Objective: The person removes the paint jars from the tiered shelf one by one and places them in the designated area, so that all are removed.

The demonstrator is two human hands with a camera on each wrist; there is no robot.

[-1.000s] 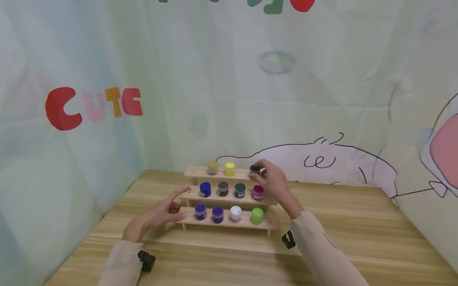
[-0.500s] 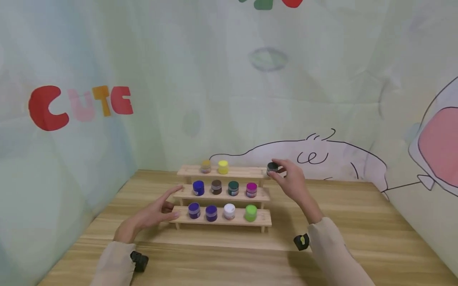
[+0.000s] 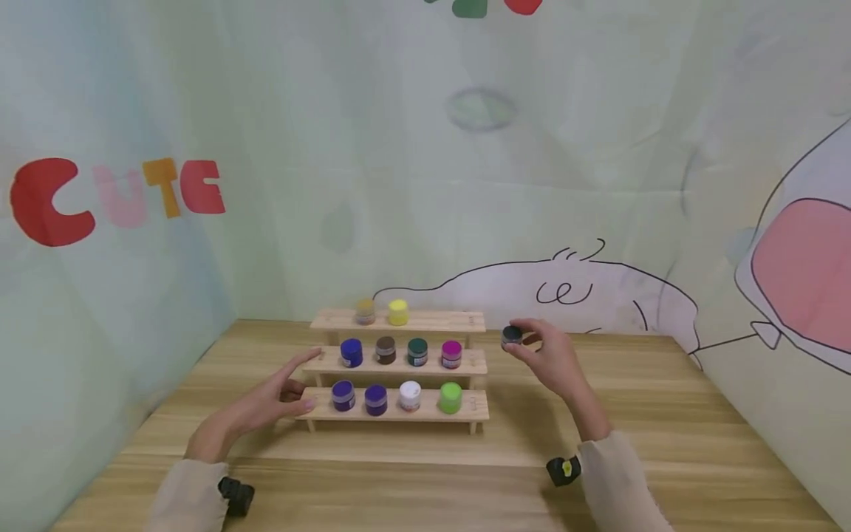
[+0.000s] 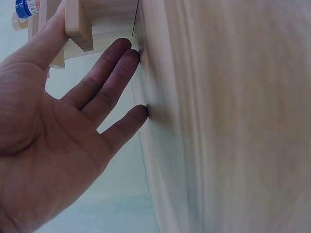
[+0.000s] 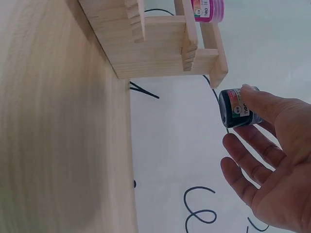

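My right hand pinches a small dark paint jar between thumb and fingers, in the air just right of a three-tier wooden rack. In the right wrist view the jar lies sideways to the camera, its label showing, and the other fingers are spread loosely. My left hand is at the rack's left end, thumb at the front tier and index finger reaching to the middle tier. The left wrist view shows that hand's other fingers extended, with tips right at the tabletop.
Ochre and yellow jars stand on the top tier. Blue, brown, green and magenta jars fill the middle one; two purple, a white and a light green jar stand in front. A printed curtain hangs behind the wooden table.
The right hand has lifted the dark jar off the top tier's right part and carried it right, then lower, beyond the rack's end. My left hand stays at the rack.
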